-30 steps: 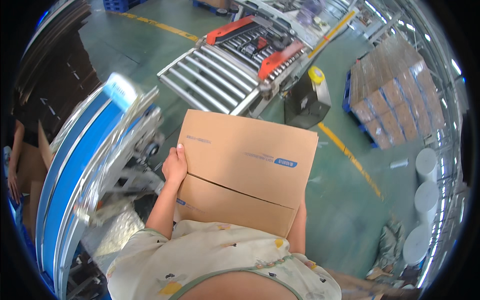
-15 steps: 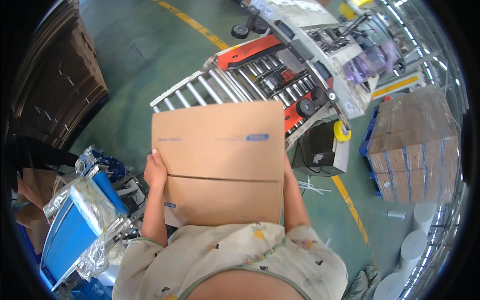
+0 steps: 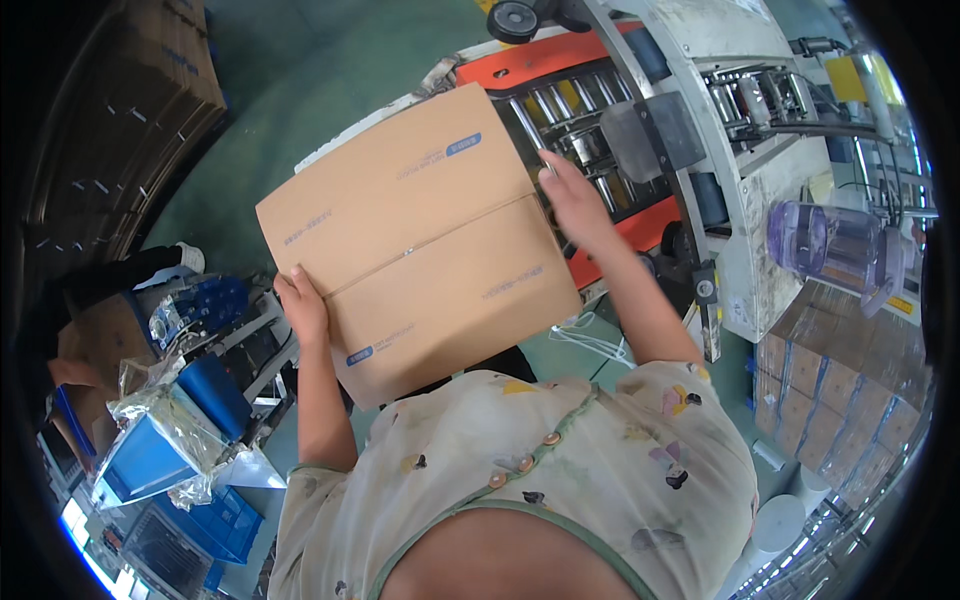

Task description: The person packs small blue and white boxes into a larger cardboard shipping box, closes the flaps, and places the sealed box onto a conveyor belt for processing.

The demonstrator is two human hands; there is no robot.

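A closed cardboard box (image 3: 420,240) with blue print and a seam across its top lies tilted in front of me, over the near end of a roller conveyor (image 3: 530,125). My left hand (image 3: 303,305) holds its left side, thumb on the top face and fingers hidden behind the edge. At the right side, my right hand (image 3: 578,205) grips the edge near the seam, a little blurred. The conveyor runs into a carton-sealing machine (image 3: 690,150) with orange side rails, beyond my right hand.
Stacked flat cardboard (image 3: 130,120) stands at the far left. Nearer, a blue machine (image 3: 150,450) is draped with clear plastic film, and another person's hand (image 3: 75,372) shows beside it. Wrapped cartons (image 3: 840,380) stand at the right. A purple clear jug (image 3: 830,245) sits by the sealer.
The box has turned counterclockwise and moved forward and left with my hands. My right hand has come up along its right edge into fuller view. The sealer appears closer.
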